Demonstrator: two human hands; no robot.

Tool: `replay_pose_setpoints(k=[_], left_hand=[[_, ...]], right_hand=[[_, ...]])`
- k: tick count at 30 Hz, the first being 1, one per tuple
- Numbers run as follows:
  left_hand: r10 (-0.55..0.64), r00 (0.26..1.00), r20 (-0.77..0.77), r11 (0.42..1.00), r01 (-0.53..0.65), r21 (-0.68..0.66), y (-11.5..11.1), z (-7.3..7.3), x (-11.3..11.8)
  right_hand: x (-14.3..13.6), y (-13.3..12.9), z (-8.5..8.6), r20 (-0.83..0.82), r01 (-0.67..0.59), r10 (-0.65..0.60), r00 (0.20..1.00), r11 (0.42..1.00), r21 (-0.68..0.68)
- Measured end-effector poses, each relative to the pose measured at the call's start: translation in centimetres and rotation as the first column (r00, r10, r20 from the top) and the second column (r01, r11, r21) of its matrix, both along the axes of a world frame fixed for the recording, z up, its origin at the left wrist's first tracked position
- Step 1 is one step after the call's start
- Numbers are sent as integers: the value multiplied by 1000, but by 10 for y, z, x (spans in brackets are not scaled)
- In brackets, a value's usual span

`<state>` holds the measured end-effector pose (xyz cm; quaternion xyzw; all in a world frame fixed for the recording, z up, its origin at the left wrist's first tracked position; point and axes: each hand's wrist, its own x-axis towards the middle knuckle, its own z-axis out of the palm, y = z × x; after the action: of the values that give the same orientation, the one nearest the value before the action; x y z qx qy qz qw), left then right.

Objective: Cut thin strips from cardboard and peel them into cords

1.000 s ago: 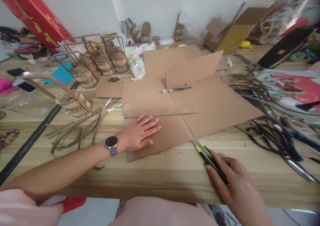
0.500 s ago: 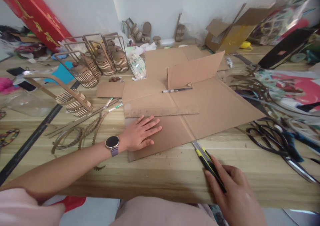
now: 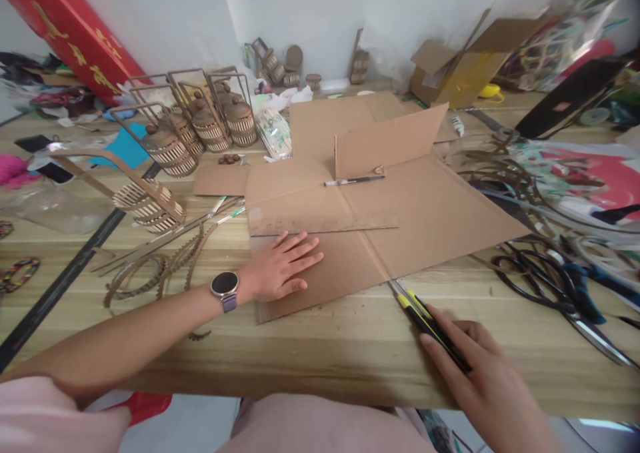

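A large creased cardboard sheet [image 3: 430,206] lies on the wooden table, with one flap [image 3: 390,143] standing up at its back. My left hand [image 3: 285,266] rests flat on the sheet's near left part, fingers spread. Just beyond those fingertips runs a narrow cardboard strip [image 3: 320,224]. My right hand [image 3: 480,366] grips a black and yellow utility knife [image 3: 430,323] at the table's near side. Its blade meets the sheet's near edge by the crease; the tip is hidden. A pen [image 3: 354,181] lies on the cardboard below the flap.
Several small bamboo baskets with tall handles [image 3: 173,153] stand at the left. Coiled brown strips [image 3: 135,279] lie near my left forearm. Large black-handled scissors [image 3: 540,276] and loose strips are at the right. An open cardboard box [image 3: 465,66] sits at the back right.
My right hand and the utility knife have shifted slightly right, and less of the blade shows. My left hand stays in place on the cardboard.
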<state>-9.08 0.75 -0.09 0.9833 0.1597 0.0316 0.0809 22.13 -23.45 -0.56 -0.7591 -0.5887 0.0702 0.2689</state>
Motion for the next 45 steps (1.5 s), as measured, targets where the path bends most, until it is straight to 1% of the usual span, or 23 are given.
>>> replay_pose_setpoints(k=[4,11,17,20,23,26,27,31,36,40,45], left_hand=[[0,1000,-7,1000,0,2,0,0,0],[6,1000,-6,1000,-6,-1,0,0,1],[8,1000,-4,1000,-8,-8,0,1,1],[10,1000,-16,1000,-10,-21,0,2,1],[2,999,-51,999,-5,-44,-1,3,2],[9,998,-65,998,-13,-58,-1,5,3],[9,998,-60,998,-13,-60,-1,5,3],[-5,999,-48,998,2,-55,-1,4,2],[-14,999,-44,999,12,-47,0,2,2],[-19,999,-42,999,17,-39,0,3,2],[-17,997,-77,998,13,-59,0,4,3]], right_hand=[[-9,-5,-5,54,-16,15,998,1000,16],[-2,-9,-15,177,-93,95,980,995,-24],[-2,-8,-22,247,-107,107,963,994,-14],[-1,-10,-22,267,-137,132,955,991,0],[-3,-10,-19,286,-168,159,945,986,9],[-3,-8,-14,276,-143,131,952,990,21],[-2,-8,-12,274,-152,140,952,988,25],[12,-6,-4,275,-262,251,928,965,2],[36,3,5,233,-352,347,909,936,-20],[49,9,10,178,-399,405,897,914,-67],[57,12,11,224,-461,458,860,886,-41]])
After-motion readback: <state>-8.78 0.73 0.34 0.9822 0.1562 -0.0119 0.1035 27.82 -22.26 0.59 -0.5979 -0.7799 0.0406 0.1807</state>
